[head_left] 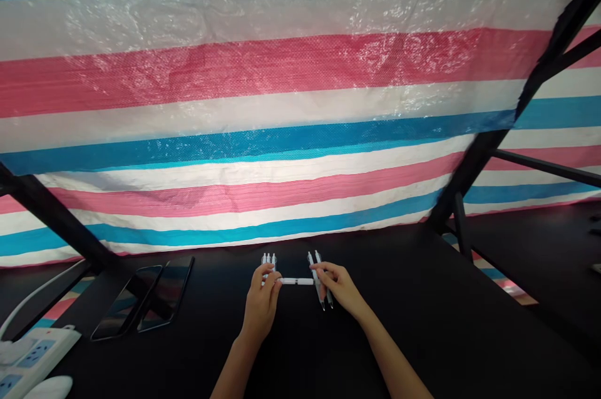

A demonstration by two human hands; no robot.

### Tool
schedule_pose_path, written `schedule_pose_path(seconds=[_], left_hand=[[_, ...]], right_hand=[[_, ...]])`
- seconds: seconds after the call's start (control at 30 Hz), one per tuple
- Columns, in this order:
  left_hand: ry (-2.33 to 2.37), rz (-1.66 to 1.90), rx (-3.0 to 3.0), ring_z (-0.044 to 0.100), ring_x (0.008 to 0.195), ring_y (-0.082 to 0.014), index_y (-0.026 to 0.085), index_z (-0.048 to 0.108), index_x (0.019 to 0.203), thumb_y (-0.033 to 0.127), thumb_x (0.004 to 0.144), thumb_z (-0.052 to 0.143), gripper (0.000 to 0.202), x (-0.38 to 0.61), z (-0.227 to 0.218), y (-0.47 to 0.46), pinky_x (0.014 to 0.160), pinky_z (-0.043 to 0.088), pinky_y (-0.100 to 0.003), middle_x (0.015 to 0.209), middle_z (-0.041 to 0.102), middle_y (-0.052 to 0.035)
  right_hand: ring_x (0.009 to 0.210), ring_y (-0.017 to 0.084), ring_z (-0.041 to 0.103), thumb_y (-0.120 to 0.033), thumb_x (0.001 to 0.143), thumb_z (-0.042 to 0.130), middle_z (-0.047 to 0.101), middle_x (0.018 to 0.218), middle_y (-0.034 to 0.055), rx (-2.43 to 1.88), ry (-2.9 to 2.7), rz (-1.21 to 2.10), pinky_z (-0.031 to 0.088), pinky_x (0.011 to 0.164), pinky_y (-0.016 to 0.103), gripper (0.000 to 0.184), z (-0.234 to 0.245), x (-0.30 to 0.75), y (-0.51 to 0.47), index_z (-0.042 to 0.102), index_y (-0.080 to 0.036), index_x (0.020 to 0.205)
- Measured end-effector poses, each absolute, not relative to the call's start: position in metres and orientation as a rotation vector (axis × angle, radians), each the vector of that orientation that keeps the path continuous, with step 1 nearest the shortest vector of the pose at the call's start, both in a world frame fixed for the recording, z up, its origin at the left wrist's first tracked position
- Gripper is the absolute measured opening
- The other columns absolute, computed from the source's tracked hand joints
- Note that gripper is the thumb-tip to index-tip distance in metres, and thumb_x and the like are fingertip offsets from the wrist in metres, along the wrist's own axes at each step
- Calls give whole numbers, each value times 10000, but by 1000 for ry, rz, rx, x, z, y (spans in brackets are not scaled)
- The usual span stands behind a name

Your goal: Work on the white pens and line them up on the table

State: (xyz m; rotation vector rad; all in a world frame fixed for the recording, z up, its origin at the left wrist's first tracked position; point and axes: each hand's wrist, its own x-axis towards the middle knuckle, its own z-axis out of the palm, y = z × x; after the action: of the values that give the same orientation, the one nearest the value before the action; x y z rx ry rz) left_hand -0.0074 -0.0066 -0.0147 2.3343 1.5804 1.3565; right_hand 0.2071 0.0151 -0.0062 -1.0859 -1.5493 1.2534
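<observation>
Left fingers [274, 282] pinch a white pen [303, 281] by one end, its long axis crosswise toward the right fingers [328, 269], which curl over two pens [318, 289], tips nearward; whether they grip, I can't tell.

Striped blue, white and pink tarp [282, 67] behind a black bench [206, 317], sloping dark bar [481, 155], two dark-screened devices [126, 303], white power strip [40, 354], rounded white object [51, 388]

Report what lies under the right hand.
Two white click pens: their tops and tips show beyond the right hand. It covers part of their length; whether anything else lies beneath cannot be seen.
</observation>
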Motion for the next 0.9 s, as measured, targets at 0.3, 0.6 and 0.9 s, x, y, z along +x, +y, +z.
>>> schedule_pose_path(seconds=[0.3, 0.6, 0.9], left_hand=[[1621, 1444, 2316, 580, 925, -186, 182, 619, 898, 271, 911, 381, 254, -11, -16, -4, 804, 507, -326, 1057, 523, -98], [1619, 1458, 2293, 569, 911, -188, 188, 617, 864, 262, 902, 398, 234, -12, -17, -5, 785, 490, -330, 1067, 509, -96], [1531, 1516, 1994, 548, 940, -200, 174, 585, 693, 347, 899, 390, 331, -8, -12, -3, 755, 475, -307, 1022, 517, -101]], right_hand=[[640, 123, 511, -419, 740, 645, 568, 849, 28, -1092, -1630, 1072, 439, 611, 256, 353, -1, 207, 13, 640, -197, 1014], [540, 111, 400, -505, 878, 422, 424, 579, -29, -1151, -1750, 1090, 309, 514, 232, 436, 2, 210, 12, 593, -163, 669], [677, 152, 509, -445, 841, 530, 565, 775, 19, -1084, -1694, 978, 389, 593, 253, 275, 2, 212, 15, 645, -195, 850]])
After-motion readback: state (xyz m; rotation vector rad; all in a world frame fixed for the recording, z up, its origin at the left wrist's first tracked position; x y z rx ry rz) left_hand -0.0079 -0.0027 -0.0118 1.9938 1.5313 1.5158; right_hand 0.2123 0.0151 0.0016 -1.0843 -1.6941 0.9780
